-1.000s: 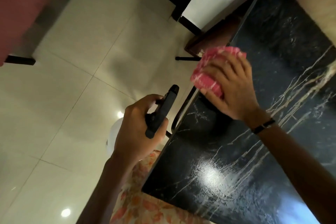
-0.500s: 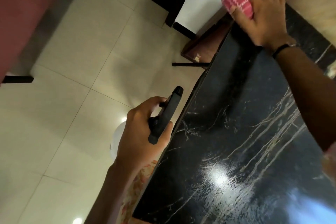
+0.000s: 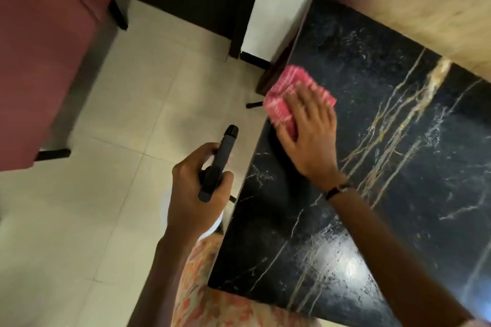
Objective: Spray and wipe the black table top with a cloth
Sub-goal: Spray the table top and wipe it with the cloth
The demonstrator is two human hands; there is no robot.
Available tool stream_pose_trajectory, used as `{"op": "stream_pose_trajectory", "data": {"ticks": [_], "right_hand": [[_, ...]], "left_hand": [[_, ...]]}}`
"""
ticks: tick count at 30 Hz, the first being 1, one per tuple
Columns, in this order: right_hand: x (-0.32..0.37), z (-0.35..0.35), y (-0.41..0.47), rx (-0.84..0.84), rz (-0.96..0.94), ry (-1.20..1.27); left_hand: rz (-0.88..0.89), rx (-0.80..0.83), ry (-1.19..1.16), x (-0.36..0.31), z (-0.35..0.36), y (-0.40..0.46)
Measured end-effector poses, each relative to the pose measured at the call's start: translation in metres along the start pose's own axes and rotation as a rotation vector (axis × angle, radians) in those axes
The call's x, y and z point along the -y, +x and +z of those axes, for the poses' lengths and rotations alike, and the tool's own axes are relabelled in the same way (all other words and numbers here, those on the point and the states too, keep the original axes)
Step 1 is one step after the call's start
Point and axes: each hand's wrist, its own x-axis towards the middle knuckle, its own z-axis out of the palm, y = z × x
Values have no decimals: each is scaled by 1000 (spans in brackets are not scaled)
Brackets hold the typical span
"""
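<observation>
The black marble table top (image 3: 372,194) with pale veins fills the right half of the view. My right hand (image 3: 310,135) presses a pink-red cloth (image 3: 284,98) flat on the top near its left edge. My left hand (image 3: 196,194) hangs over the floor just left of the table. It grips a spray bottle by its black trigger head (image 3: 220,164), nozzle pointing away from me. The bottle's white body is mostly hidden under the hand.
Cream floor tiles (image 3: 119,194) lie to the left. A dark red sofa (image 3: 39,48) with black feet stands at the far left. A white wall (image 3: 281,0) and dark door sit at the top, a beige stone surface (image 3: 425,2) beyond the table.
My right hand slid the cloth to the table's far corner half a second ago, and has now pulled it back toward me along the left edge. The left hand stayed put.
</observation>
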Motion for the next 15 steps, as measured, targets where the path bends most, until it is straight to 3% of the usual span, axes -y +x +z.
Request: {"op": "stream_pose_trajectory", "data": {"ticks": [8, 15], "right_hand": [[36, -3, -153, 117, -333, 37], [28, -12, -257, 325, -515, -55]], "left_hand": [[44, -111, 1, -22, 6, -55], [19, -213, -89, -28, 26, -127]]}}
